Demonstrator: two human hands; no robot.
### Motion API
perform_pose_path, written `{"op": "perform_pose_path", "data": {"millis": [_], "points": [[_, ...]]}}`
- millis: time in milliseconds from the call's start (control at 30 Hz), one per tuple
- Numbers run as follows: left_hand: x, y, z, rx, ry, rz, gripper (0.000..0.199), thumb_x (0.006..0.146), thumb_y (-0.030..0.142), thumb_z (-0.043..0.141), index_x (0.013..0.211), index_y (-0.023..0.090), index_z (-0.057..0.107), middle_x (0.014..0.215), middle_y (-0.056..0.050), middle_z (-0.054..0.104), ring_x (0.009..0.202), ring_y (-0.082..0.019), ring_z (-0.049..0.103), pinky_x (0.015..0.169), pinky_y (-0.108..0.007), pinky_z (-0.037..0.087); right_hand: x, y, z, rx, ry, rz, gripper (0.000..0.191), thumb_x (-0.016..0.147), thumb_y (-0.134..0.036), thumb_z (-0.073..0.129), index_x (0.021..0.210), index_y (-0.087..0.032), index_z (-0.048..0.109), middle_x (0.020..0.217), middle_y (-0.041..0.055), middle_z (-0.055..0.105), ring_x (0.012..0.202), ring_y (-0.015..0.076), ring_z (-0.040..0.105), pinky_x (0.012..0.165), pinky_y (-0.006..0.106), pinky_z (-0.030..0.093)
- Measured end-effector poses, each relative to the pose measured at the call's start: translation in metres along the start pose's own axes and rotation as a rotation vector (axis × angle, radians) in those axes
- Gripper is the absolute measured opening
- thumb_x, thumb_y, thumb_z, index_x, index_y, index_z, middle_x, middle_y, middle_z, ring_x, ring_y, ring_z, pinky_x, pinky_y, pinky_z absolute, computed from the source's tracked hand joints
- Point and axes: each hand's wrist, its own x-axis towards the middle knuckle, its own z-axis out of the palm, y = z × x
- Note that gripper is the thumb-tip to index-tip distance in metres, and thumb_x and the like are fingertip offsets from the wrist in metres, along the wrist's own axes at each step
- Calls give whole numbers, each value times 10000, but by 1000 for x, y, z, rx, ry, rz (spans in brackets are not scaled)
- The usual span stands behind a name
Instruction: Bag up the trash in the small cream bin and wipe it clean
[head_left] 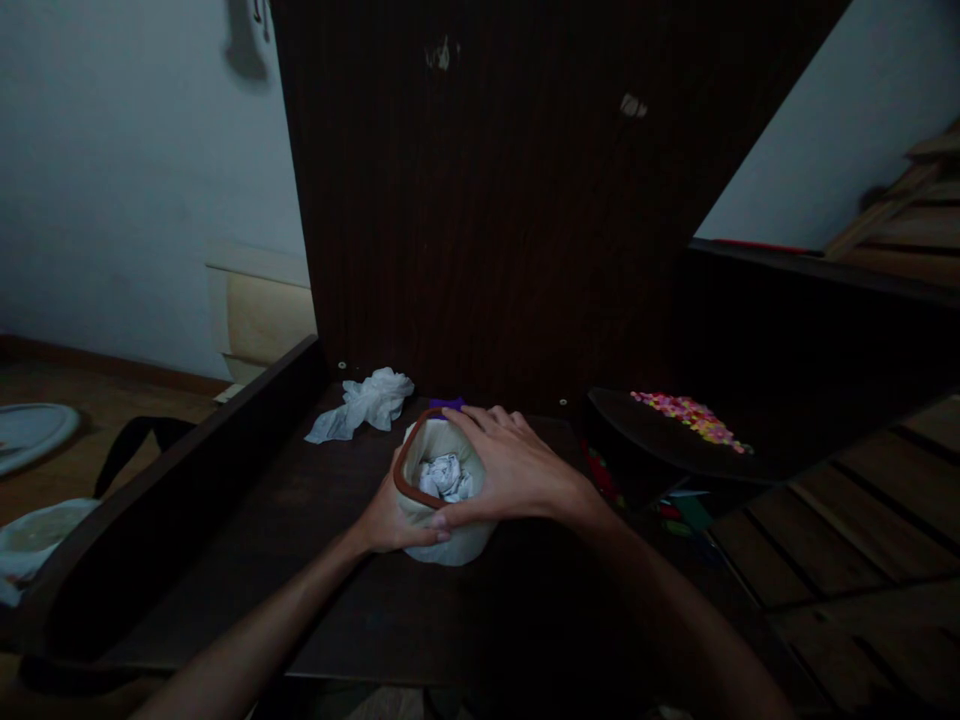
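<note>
A small pale container (pixel 454 545) with a brown rim stands on the dark wooden surface in front of me. Inside it lies crumpled white paper (pixel 444 477). My left hand (pixel 390 515) grips its left side, thumb across the front. From the right, my right hand (pixel 510 465) wraps over the rim and side, its thumb close to the left thumb. Part of the rim is hidden under the right hand. Just behind the container shows a bit of something purple (pixel 448 404). A crumpled white plastic bag or tissue (pixel 367 402) lies behind and to the left.
A tall dark panel (pixel 480 220) rises at the back, and a low side board (pixel 195 470) bounds the left. Small pink and yellow pieces (pixel 694 415) lie on a dark shelf at right. Wooden slats (pixel 870 500) are at far right. A white bag (pixel 45 530) sits at far left.
</note>
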Motion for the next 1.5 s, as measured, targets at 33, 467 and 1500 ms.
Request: {"op": "perform_pose_path", "data": {"millis": [33,467,1500], "points": [[0,0,0,-4,0,7,1044,529,603,913,1391,170,514,1366,-175,597,1393,-439,461,1198,-641,321,0,3,-1,17,-18,6,1316,563,-824,761,1601,-168,287,1588,221,388,1392,477,384,1136,670,283],[0,4,0,-58,-19,28,1138,591,566,903,1500,168,346,1394,-196,562,1378,-412,489,1182,-652,339,19,42,-57,190,-323,-400,1316,526,-565,935,1613,-274,252,1711,111,141,1569,362,-74,1241,607,8],[-2,1,2,-41,37,71,1228,555,475,929,1538,175,257,1517,-209,448,1403,-439,451,1180,-597,377,16,-11,-4,-121,-53,-121,1154,626,-847,691,1525,-168,441,1339,203,525,1234,402,486,1078,583,398]]}}
